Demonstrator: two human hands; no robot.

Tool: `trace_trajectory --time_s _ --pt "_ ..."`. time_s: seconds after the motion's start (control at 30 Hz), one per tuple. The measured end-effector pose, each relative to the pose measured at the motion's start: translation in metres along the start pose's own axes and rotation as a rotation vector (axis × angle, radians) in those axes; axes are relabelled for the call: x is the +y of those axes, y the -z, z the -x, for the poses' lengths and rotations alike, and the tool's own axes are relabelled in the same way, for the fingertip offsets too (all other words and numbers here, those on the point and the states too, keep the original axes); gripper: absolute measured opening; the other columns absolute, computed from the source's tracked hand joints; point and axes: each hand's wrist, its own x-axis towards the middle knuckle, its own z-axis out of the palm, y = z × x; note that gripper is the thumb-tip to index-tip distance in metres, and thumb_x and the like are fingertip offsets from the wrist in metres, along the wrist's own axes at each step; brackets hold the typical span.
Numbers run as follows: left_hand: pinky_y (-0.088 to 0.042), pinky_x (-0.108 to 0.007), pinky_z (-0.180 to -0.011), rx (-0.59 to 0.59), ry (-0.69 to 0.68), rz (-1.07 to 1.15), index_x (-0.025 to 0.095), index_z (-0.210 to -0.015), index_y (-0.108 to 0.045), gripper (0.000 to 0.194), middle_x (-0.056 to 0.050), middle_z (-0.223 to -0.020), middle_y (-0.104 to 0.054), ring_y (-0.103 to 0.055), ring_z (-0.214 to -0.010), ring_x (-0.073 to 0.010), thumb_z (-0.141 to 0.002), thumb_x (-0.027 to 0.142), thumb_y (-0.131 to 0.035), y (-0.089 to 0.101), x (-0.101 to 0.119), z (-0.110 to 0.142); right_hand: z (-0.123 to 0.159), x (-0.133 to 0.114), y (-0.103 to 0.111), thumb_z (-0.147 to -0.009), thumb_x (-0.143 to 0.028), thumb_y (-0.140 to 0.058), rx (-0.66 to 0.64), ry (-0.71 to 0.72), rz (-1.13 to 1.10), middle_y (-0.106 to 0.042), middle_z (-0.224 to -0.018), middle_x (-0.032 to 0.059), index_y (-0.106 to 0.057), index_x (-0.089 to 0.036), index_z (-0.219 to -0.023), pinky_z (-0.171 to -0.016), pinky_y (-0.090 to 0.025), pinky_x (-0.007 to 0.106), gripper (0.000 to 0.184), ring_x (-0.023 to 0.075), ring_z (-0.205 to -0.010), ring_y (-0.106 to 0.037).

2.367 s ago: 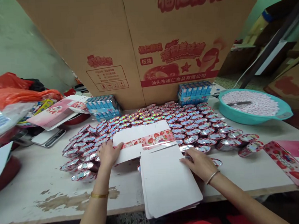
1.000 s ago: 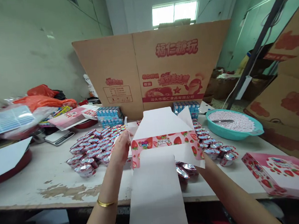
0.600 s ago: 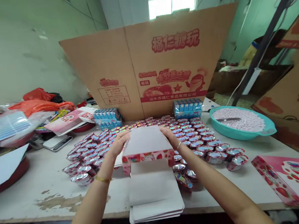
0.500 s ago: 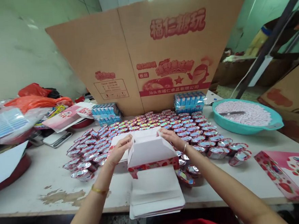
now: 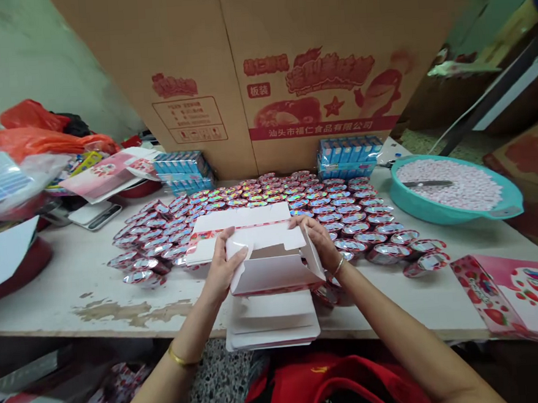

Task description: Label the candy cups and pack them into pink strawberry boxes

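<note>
A partly folded carton [image 5: 274, 272], white inside with strawberry print outside, is held between my two hands above the table's front edge. My left hand [image 5: 225, 263] grips its left end flap, thumb on the white side. On the right end, my right hand [image 5: 316, 241] has its fingers closed around the flap and the panel corner. Beneath the carton lies a stack of flat white cartons [image 5: 272, 330], jutting past the table edge. Behind it rests another flat carton [image 5: 201, 246]. Rows of foil-lidded cups [image 5: 259, 193] spread around and behind my hands.
A turquoise basin [image 5: 407, 201] of small pale pieces stands at right, a knife-like blade on top. A strawberry-printed box [image 5: 519, 294] lies at front right. Blue wrapped packs [image 5: 349, 156] stand before a big cardboard sheet [image 5: 193, 41]. Red bowls [image 5: 38, 267] and bags are at left.
The carton has tipped, its opening now facing up more, and its far panel is folded over. My hands have shifted from its top corners to its ends. The view has tilted down.
</note>
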Motion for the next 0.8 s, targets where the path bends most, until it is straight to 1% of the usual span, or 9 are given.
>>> trace_trajectory --time_s 0.13,0.23,0.33,0.4,0.47,0.57,0.67,0.73,0.8 --pt "-0.026 -0.042 -0.121 -0.022 0.079 -0.035 0.025 -0.156 -0.016 0.098 -0.011 -0.165 -0.015 -0.022 -0.150 -0.0274 -0.077 0.042 -0.071 0.006 -0.002 0.003 0.006 0.000 -0.003 -0.079 -0.064 -0.060 0.050 0.016 -0.048 -0.057 -0.103 0.0044 -0.053 -0.024 -0.077 -0.085 -0.045 0.034 0.041 0.0228 -0.096 -0.054" --pt "-0.020 -0.044 -0.122 -0.026 0.054 -0.119 0.018 -0.157 -0.009 0.105 -0.015 -0.165 -0.013 -0.018 -0.151 -0.0290 -0.075 0.039 -0.071 0.008 -0.006 0.003 0.009 0.004 -0.003 -0.078 -0.065 -0.060 0.055 0.013 -0.060 -0.058 -0.110 0.0046 -0.052 -0.024 -0.078 -0.080 -0.047 0.033 0.042 0.0214 -0.091 -0.056" --pt "-0.016 -0.045 -0.123 -0.024 -0.070 -0.252 0.015 -0.157 -0.007 0.106 -0.017 -0.164 -0.014 -0.017 -0.151 -0.0293 -0.075 0.035 -0.069 0.007 -0.009 0.005 0.012 0.007 -0.001 -0.080 -0.064 -0.058 0.042 -0.012 0.049 -0.057 -0.122 0.0063 -0.048 -0.024 -0.080 -0.082 -0.048 0.035 0.041 0.0220 -0.095 -0.058" --pt "-0.013 -0.045 -0.124 -0.029 -0.163 -0.348 0.015 -0.157 -0.006 0.102 -0.016 -0.164 -0.015 -0.016 -0.152 -0.0281 -0.077 0.034 -0.066 0.006 -0.009 0.009 0.013 0.005 -0.001 -0.080 -0.060 -0.061 0.002 -0.016 0.223 -0.054 -0.134 0.0082 -0.047 -0.023 -0.082 -0.092 -0.047 0.039 0.040 0.0250 -0.110 -0.056" --pt "-0.013 -0.046 -0.124 -0.052 -0.224 -0.433 0.016 -0.158 -0.007 0.100 -0.015 -0.164 -0.014 -0.015 -0.152 -0.0282 -0.078 0.034 -0.065 0.005 -0.007 0.013 0.013 0.000 -0.005 -0.076 -0.056 -0.068 -0.051 0.000 0.463 -0.047 -0.144 0.0100 -0.049 -0.023 -0.088 -0.105 -0.040 0.045 0.040 0.0283 -0.129 -0.047" --pt "-0.015 -0.047 -0.124 -0.096 -0.267 -0.506 0.016 -0.158 -0.004 0.106 -0.016 -0.164 -0.013 -0.016 -0.152 -0.0305 -0.076 0.035 -0.069 0.003 -0.005 0.019 0.012 -0.007 -0.016 -0.072 -0.046 -0.073 -0.122 -0.002 0.861 -0.030 -0.158 0.0129 -0.050 -0.023 -0.120 -0.119 -0.021 0.052 0.058 0.0309 -0.148 -0.021" --pt "-0.017 -0.050 -0.123 -0.116 -0.289 -0.535 0.018 -0.158 -0.001 0.111 -0.015 -0.165 -0.010 -0.014 -0.152 -0.0321 -0.072 0.029 -0.071 0.002 -0.006 0.022 0.009 -0.007 -0.031 -0.071 -0.028 -0.073 -0.179 -0.052 1.182 -0.010 -0.166 0.0131 -0.028 -0.022 -0.150 -0.121 -0.007 0.057 0.091 0.0318 -0.153 0.003" --pt "-0.018 -0.050 -0.123 -0.129 -0.287 -0.552 0.019 -0.158 -0.002 0.112 -0.014 -0.165 -0.009 -0.013 -0.152 -0.0325 -0.071 0.025 -0.071 0.001 -0.006 0.022 0.006 -0.006 -0.038 -0.067 -0.016 -0.072 -0.206 -0.097 1.325 -0.005 -0.166 0.0141 -0.019 -0.021 -0.155 -0.120 -0.003 0.060 0.103 0.0328 -0.153 0.006" --pt "-0.019 -0.050 -0.123 -0.142 -0.274 -0.560 0.019 -0.158 -0.002 0.112 -0.014 -0.165 -0.010 -0.014 -0.152 -0.0324 -0.071 0.026 -0.071 0.001 -0.006 0.022 0.005 -0.007 -0.039 -0.067 -0.013 -0.074 -0.236 -0.119 1.374 -0.004 -0.166 0.0155 -0.017 -0.020 -0.157 -0.120 -0.001 0.060 0.107 0.0328 -0.153 0.005"
